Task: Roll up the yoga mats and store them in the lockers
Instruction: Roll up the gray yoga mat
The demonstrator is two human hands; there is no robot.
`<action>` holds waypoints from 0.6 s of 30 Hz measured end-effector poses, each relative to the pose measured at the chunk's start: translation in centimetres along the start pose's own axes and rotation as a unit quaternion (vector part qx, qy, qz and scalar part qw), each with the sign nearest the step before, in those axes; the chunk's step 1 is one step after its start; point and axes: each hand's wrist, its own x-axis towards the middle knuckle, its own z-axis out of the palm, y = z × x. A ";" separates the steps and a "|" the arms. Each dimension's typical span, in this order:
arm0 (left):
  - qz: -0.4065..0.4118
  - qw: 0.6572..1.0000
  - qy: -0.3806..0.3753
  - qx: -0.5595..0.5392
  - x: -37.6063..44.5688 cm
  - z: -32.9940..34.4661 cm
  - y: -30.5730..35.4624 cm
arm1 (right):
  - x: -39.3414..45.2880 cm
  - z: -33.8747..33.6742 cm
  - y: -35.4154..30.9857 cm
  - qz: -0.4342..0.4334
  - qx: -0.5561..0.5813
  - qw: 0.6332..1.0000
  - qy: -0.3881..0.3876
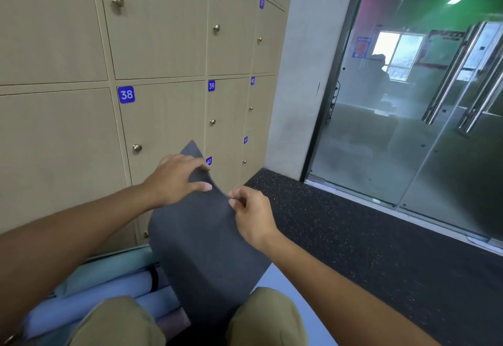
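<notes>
Beige lockers (163, 117) with blue number plates fill the wall ahead, beside a glass door (408, 128) and speckled black flooring (353, 236). Both arms reach forward over bent knees. The left hand (174, 179) lies on the upper corner of a dark grey mat (196, 236), thumb and fingers curled round its raised edge. The right hand (250, 215) pinches the same edge lower down, on the right. The mat stands up between the knees, its lower end hidden. Rolled blue mats (109, 299) lie at lower left, partly cut off.
</notes>
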 end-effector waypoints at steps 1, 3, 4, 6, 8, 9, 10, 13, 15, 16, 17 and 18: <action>0.019 0.999 -0.010 0.023 -0.3 -0.2 -0.6 | 0.1 0.2 -0.1 -0.003 -0.009 1.000 -0.006; 0.062 0.995 -0.003 0.082 -0.6 -0.6 -1.6 | 0.4 0.6 -0.3 -0.014 -0.027 0.999 -0.019; 0.071 0.992 -0.006 0.103 -0.6 -0.9 -2.1 | 0.7 0.7 -0.4 -0.018 -0.036 0.999 -0.021; 0.062 0.991 -0.023 0.120 -0.9 -1.9 -2.1 | 1.1 0.4 -1.0 -0.031 -0.054 0.998 -0.015; 0.060 0.993 0.014 0.100 -1.5 -2.5 -2.1 | 1.4 -0.2 -1.6 -0.060 -0.075 0.995 -0.001; 0.069 0.992 0.046 0.096 -1.9 -2.8 -1.9 | 1.6 -0.5 -2.0 -0.078 -0.086 0.993 0.005; 0.081 0.989 0.078 0.097 -2.4 -3.0 -1.8 | 1.6 -0.8 -2.2 -0.095 -0.094 0.991 0.010; 0.085 0.982 0.129 0.107 -4.4 -4.1 -0.9 | 1.3 -1.7 -2.7 -0.140 -0.117 0.983 0.030; 0.079 0.981 0.145 0.103 -5.9 -4.9 0.1 | 0.9 -2.2 -3.1 -0.164 -0.123 0.978 0.038; 0.076 0.981 0.152 0.092 -6.6 -5.2 0.7 | 0.5 -2.5 -3.5 -0.176 -0.128 0.975 0.042; 0.071 0.981 0.162 0.076 -7.5 -5.6 1.3 | 0.0 -2.8 -3.9 -0.194 -0.136 0.970 0.047; 0.063 0.982 0.172 0.056 -8.3 -5.8 1.8 | -0.4 -3.0 -4.3 -0.216 -0.147 0.964 0.051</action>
